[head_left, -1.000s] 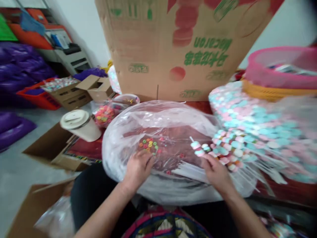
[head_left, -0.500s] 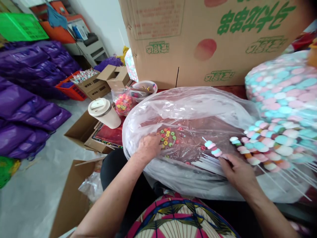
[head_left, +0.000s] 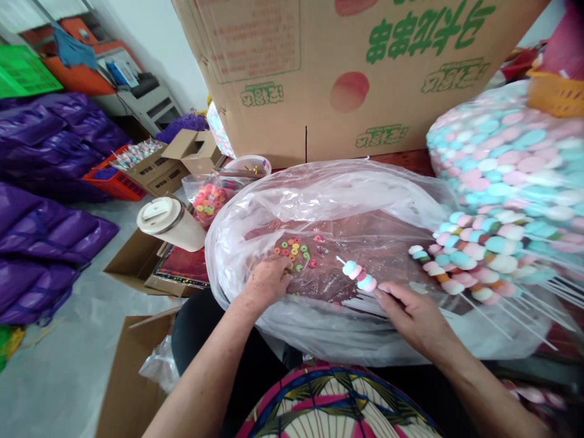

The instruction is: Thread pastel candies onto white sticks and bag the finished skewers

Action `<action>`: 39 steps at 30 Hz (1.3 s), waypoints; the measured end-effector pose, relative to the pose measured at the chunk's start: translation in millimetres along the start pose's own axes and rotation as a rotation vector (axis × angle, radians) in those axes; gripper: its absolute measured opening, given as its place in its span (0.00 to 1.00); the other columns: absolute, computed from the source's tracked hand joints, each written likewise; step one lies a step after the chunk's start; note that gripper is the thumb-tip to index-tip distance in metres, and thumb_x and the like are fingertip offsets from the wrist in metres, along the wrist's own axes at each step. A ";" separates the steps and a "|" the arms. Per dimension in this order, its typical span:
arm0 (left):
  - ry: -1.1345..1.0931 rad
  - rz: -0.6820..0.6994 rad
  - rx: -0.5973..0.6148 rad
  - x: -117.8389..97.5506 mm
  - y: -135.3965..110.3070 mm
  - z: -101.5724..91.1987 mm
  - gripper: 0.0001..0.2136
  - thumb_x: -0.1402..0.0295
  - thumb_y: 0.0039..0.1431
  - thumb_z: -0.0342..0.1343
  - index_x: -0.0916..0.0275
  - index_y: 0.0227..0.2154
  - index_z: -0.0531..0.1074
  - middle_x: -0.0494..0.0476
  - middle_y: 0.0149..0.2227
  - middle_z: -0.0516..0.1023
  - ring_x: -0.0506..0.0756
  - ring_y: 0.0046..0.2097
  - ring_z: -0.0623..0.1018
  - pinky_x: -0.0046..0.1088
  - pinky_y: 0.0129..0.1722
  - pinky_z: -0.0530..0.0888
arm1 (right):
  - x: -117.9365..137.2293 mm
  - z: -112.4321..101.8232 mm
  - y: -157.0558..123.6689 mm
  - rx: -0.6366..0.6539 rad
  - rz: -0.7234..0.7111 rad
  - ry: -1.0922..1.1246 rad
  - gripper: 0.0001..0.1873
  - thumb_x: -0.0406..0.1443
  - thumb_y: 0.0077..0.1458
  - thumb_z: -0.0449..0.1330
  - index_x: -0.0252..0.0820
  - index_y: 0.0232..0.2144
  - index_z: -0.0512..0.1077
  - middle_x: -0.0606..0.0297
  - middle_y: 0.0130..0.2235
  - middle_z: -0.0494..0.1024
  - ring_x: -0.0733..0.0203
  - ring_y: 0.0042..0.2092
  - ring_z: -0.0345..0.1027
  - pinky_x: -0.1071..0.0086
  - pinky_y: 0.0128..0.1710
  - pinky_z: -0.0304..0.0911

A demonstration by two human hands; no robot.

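The marshmallow skewer (head_left: pixel 359 274) is held tilted, in a narrow pinch, by the right hand (head_left: pixel 410 313), near white sticks (head_left: pixel 364 303). The left hand (head_left: pixel 268 281) is placed beside colored rings (head_left: pixel 295 250) on plastic sheeting (head_left: pixel 310 204); whether anything is gripped there cannot be told.

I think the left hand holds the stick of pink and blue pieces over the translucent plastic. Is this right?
Not the left hand, which is at the small coloured rings: the head view shows the right hand holding the stick of pink and blue pieces over the translucent plastic.
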State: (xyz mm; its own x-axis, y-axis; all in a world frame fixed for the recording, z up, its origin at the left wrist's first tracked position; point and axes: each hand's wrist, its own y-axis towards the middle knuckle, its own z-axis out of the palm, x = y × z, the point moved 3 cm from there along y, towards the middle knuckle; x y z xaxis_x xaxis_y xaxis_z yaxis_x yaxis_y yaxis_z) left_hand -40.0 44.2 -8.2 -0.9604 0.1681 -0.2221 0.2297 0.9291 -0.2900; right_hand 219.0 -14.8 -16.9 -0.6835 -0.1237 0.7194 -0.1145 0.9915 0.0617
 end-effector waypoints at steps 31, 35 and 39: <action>-1.803 -0.229 0.173 -8.0 -27.1 27.9 0.18 0.65 0.34 0.70 0.66 0.28 0.71 0.48 0.20 0.72 0.47 0.21 0.71 0.22 0.21 0.66 | 54.2 47.9 -4.1 0.027 -0.248 -0.002 0.13 0.36 0.59 0.47 0.42 0.25 0.67 0.66 0.23 0.72 0.66 0.22 0.61 0.73 0.24 0.55; -1.363 -0.151 -0.006 -8.5 -7.3 14.8 0.11 0.62 0.48 0.61 0.64 0.31 0.73 0.50 0.22 0.71 0.48 0.24 0.70 0.22 0.23 0.66 | 38.1 36.2 -1.1 -0.008 -0.132 0.046 0.14 0.39 0.58 0.49 0.43 0.25 0.69 0.68 0.21 0.70 0.66 0.22 0.62 0.74 0.24 0.57; -0.383 -0.093 -0.158 -20.7 24.3 -3.9 0.08 0.70 0.56 0.51 0.62 0.33 0.75 0.58 0.38 0.78 0.56 0.42 0.75 0.31 0.41 0.71 | 22.5 24.5 -0.4 -0.051 -0.047 0.028 0.15 0.42 0.58 0.50 0.43 0.25 0.70 0.68 0.21 0.72 0.65 0.23 0.64 0.74 0.24 0.58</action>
State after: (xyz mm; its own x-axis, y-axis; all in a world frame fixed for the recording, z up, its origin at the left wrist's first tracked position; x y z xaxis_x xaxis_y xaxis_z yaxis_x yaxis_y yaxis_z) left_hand -15.1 64.6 -7.0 -0.8413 -0.0259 -0.5399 0.0892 0.9785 -0.1858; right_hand 186.0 -18.9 -17.6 -0.6579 -0.1701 0.7336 -0.1088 0.9854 0.1309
